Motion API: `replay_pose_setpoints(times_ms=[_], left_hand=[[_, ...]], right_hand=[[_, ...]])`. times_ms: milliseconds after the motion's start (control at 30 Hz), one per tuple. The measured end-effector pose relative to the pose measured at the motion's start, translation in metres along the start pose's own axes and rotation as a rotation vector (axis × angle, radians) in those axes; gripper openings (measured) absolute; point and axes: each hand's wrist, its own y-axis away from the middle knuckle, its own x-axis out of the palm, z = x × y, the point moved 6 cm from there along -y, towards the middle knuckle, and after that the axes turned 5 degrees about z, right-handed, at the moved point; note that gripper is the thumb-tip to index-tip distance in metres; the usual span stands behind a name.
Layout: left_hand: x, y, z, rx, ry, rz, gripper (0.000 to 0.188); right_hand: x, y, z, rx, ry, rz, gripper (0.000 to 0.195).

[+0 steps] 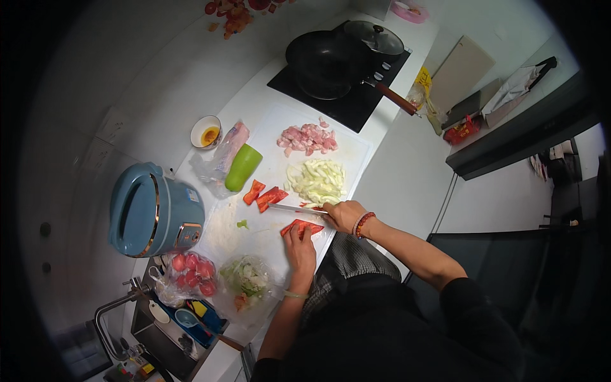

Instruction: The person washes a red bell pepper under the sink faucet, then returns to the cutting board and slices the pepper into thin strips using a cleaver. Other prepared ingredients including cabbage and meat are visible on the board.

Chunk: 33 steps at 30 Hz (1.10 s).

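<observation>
My right hand grips a kitchen knife, its blade pointing left above the white cutting board. My left hand rests its fingertips on a flattened piece of red pepper at the near edge of the board. Two more red pepper pieces lie by the knife's tip. Beyond the blade is a heap of pale green vegetable strips, with bits of red beside it. Farther off sits a pile of cut raw meat. A large piece of green vegetable lies left of these, against a plastic bag of meat.
A black wok and a glass lid sit on the cooktop. Left are a bowl and a blue rice cooker. Bagged tomatoes and a bag of vegetable scraps stand near the sink.
</observation>
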Motion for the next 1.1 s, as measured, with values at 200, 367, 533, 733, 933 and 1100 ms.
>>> replay_pose_setpoints(times_ms=[200,367,533,733,933,1100], left_hand=[[0.005,-0.011,0.002,-0.045,0.026,-0.002,0.025],[0.005,0.000,0.014,-0.159,0.057,-0.068,0.027],[-0.007,-0.002,0.003,0.018,-0.133,-0.006,0.031],[-0.005,0.000,0.014,0.077,0.035,0.124,0.037],[-0.014,-0.011,0.004,0.007,0.110,0.206,0.038],[-0.012,-0.013,0.004,-0.012,0.112,0.217,0.031]], right_hand=[[0.000,0.024,0.030,0.010,0.105,0.011,0.023],[0.003,0.047,0.032,-0.041,0.139,-0.057,0.018],[-0.005,0.065,0.020,0.001,0.165,-0.013,0.015],[-0.009,0.073,0.026,0.007,0.229,0.109,0.020],[0.011,0.070,0.027,0.035,0.226,0.017,0.017],[0.020,0.070,0.029,0.070,0.178,-0.014,0.018]])
